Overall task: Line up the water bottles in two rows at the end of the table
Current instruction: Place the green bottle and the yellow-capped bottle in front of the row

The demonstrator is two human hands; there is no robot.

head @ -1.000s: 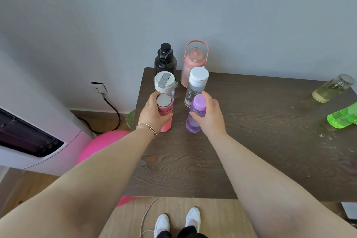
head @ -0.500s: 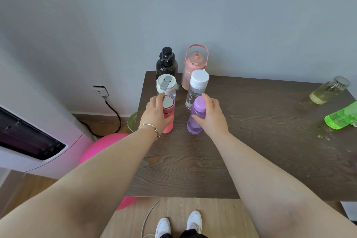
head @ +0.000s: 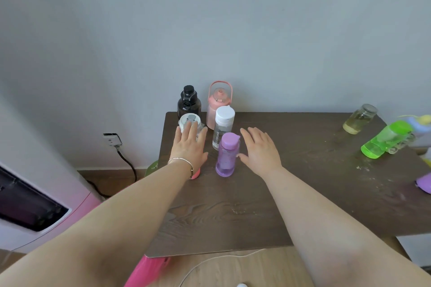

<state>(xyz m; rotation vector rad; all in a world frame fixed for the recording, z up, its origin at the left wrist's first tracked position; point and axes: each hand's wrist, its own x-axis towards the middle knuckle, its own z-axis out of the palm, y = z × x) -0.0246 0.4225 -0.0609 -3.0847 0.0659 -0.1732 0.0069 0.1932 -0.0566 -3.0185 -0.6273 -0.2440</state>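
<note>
Both open hands, left hand (head: 190, 147) and right hand (head: 261, 150), flank purple bottle (head: 226, 155).

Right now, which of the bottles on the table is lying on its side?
The bright green bottle near the table's right edge. It lies on its side, while the purple bottle and the others grouped at the left end stand upright.

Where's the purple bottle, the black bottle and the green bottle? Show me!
purple bottle (head: 225, 158): head view, on its see-through body below the lid.
black bottle (head: 189, 105): head view, on its dark upper body.
green bottle (head: 382, 141): head view, on its side, lying down.
</note>
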